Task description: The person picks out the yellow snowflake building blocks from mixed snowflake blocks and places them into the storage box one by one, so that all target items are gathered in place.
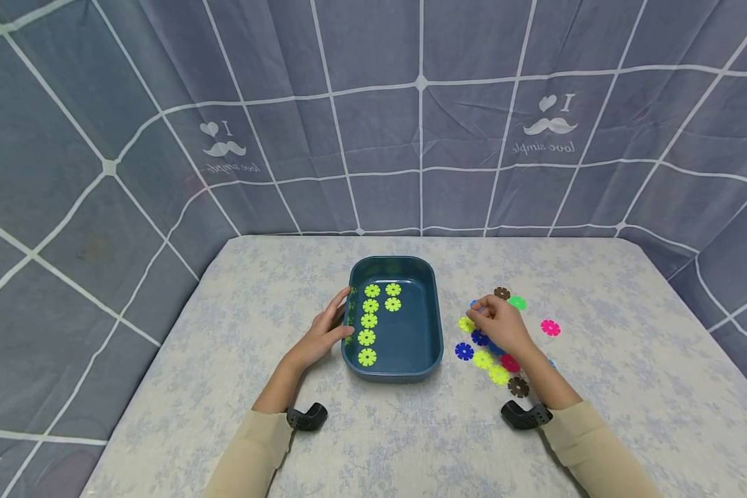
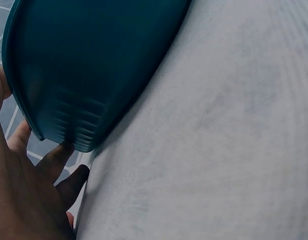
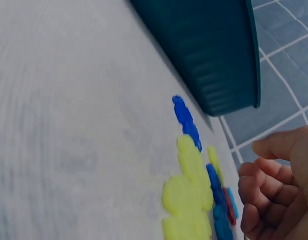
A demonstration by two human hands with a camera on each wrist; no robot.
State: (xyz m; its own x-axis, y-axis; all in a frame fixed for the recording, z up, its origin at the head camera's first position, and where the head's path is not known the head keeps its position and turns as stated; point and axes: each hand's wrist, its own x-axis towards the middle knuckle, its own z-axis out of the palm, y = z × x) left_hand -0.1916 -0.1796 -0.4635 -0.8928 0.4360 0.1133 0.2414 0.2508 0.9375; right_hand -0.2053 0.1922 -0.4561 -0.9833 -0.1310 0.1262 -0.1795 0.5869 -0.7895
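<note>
A dark blue-green plastic tub stands on the table. Inside, several yellow-green notched flower discs form a longer left column and a shorter one beside it. My left hand rests against the tub's left side, thumb at the rim; the left wrist view shows extended fingers touching the outer wall. Right of the tub, my right hand hovers over loose flower discs in mixed colours, among them a yellow disc and a blue disc. Its fingers bend loosely, thumb apart from them in the right wrist view, with nothing visible between.
A pink disc lies apart at the right, and a green disc and a brown disc lie beyond the right hand. Another brown disc is nearer. A grey checked curtain hangs behind the patterned tabletop.
</note>
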